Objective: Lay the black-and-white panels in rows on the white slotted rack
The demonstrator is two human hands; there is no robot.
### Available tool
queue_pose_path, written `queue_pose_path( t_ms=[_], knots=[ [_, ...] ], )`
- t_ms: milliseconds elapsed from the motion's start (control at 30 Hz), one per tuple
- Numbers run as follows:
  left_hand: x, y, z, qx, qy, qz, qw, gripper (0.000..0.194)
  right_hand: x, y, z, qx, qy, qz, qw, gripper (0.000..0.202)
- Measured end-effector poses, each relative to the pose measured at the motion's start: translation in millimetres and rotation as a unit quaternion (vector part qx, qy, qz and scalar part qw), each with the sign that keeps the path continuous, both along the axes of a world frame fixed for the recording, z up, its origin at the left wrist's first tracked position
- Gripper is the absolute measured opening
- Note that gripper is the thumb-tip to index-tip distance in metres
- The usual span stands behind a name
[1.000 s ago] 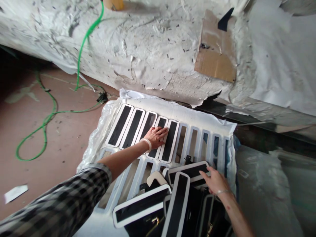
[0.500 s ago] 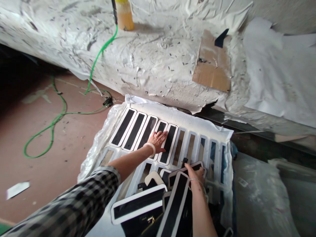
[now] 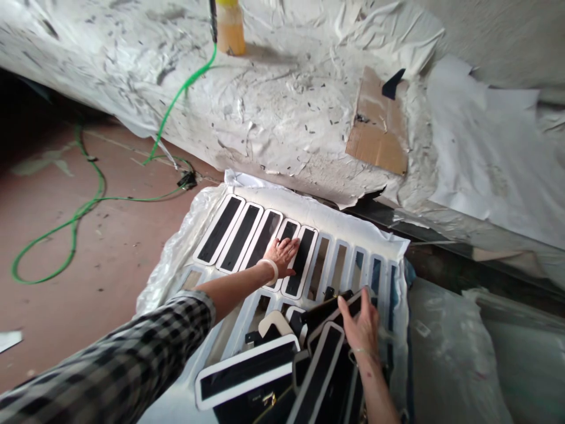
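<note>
Left hand (image 3: 283, 255) splayed flat on the row (image 3: 263, 237), gripping nothing. Right hand (image 3: 355, 312) pinches a panel (image 3: 354, 304) tilted atop the pile (image 3: 316, 372). Overlaps could snag it; a hard pull might slide the pile.

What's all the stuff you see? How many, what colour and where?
Cover: count unclear, white, top
Bottle: one, yellowish, on cover
Cardboard: one, brown, on cover
Scrap: one, dark, on cardboard
Floor: one, reddish, left
Cord: count unclear, green, cover to floor
Paper: one, white, on floor
Plastic: count unclear, greyish, lower right
Rack: one, whitish, middle
Row pieces: five, black, white-bordered, on rack
Loose pieces: several, mostly black, bottom middle
Cream piece: one, cream, among loose pieces
Sleeve: one, dark checked, lower left
Left hand: one, bare, on row pieces
Right hand: one, bare, gripping a loose piece
</note>
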State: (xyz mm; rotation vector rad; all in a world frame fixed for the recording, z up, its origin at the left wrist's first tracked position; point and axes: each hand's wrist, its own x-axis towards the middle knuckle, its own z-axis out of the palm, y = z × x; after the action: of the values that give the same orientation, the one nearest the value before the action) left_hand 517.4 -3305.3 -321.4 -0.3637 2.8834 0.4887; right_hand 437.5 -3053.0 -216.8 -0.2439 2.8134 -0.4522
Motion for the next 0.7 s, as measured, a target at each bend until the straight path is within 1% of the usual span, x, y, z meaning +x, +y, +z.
queue_pose_path(
  t_ms=[33,67,100,167,200,267,300,333,367,433,500,567,600,633,667,700],
  knots=[
    [1,0,-1.6,-0.002,0.008,0.001,1.0,0.091,-1,-5,-9.1,0.062,0.035,0.085,0.994,0.061],
    [1,1,-3.5,-0.004,0.016,0.0,1.0,0.089,-3,-8,-16.6,0.097,0.044,0.159,0.982,0.051],
    [2,1,-5.7,-0.005,0.026,-0.001,1.0,0.089,-7,-10,-21.7,0.113,0.031,0.224,0.968,0.044],
    [3,1,-9.9,-0.009,0.045,-0.005,0.999,0.088,-17,-11,-23.4,0.145,-0.017,0.344,0.928,0.044],
    [3,2,-11.5,-0.009,0.052,-0.005,0.999,0.089,-24,-11,-20.4,0.169,-0.045,0.39,0.904,0.052],
    [4,2,-12.8,-0.006,0.063,-0.004,0.998,0.087,-39,-15,-10.7,0.255,-0.086,0.464,0.844,0.083],
    [4,3,-12.3,-0.002,0.067,-0.002,0.998,0.085,-46,-19,-5.7,0.3,-0.085,0.496,0.81,0.095],
    [3,4,-11.1,0.004,0.072,0.001,0.997,0.084,-51,-25,-1.7,0.332,-0.069,0.533,0.776,0.1],
    [3,5,-9.4,0.009,0.077,0.005,0.997,0.082,-55,-31,0.7,0.345,-0.044,0.571,0.744,0.1],
    [3,8,-5.1,0.017,0.085,0.004,0.996,0.079,-56,-45,1.1,0.325,-0.004,0.644,0.692,0.097],
    [4,11,-1.5,0.024,0.1,-0.009,0.995,0.072,-53,-54,-1.4,0.294,-0.01,0.7,0.651,0.096],
    [6,15,0.2,0.034,0.124,-0.026,0.991,0.059,-52,-55,-1.5,0.275,-0.024,0.737,0.617,0.092],
    [7,18,0.5,0.04,0.139,-0.032,0.989,0.05,-54,-52,0.7,0.265,-0.018,0.746,0.611,0.085],
    [9,21,0.7,0.047,0.153,-0.037,0.986,0.041,-59,-47,4.5,0.252,-0.006,0.742,0.621,0.076],
    [11,25,1.0,0.058,0.163,-0.042,0.984,0.034,-67,-41,10.0,0.235,0.009,0.724,0.649,0.066],
    [12,30,1.7,0.071,0.166,-0.042,0.983,0.029,-77,-35,16.6,0.213,0.023,0.688,0.693,0.057]
  ],
)
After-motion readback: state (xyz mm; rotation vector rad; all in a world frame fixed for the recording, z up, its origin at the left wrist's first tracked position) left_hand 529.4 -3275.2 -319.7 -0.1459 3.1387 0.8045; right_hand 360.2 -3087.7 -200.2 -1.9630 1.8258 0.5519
